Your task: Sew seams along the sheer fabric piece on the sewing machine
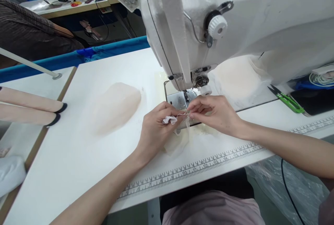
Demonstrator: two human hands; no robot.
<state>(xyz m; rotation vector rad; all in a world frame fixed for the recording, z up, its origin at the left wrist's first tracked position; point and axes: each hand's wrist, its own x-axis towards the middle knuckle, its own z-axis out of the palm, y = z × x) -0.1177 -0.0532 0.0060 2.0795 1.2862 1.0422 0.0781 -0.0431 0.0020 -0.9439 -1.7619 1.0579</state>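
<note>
Just in front of the needle of a white sewing machine [242, 12], my two hands meet fingertip to fingertip. Sheer white fabric [170, 119] is bunched in my left hand [159, 124], whose fingers are closed around it. My right hand [215, 115] pinches the thin edge of the same fabric between thumb and forefinger. A narrow strand runs between the two pinches, and a sheer part hangs below them over the table edge of the metal plate. The presser foot [186, 95] and needle plate [177, 99] lie right behind my fingers, partly covered by them.
A sheer beige fabric piece [118, 105] lies left on the white table [86, 169]. More pale fabric [237, 78] sits under the machine arm. Green-handled snips [289, 103] rest at right. A printed ruler [185, 172] follows the front edge. Two padded rods [31, 108] reach in from the left.
</note>
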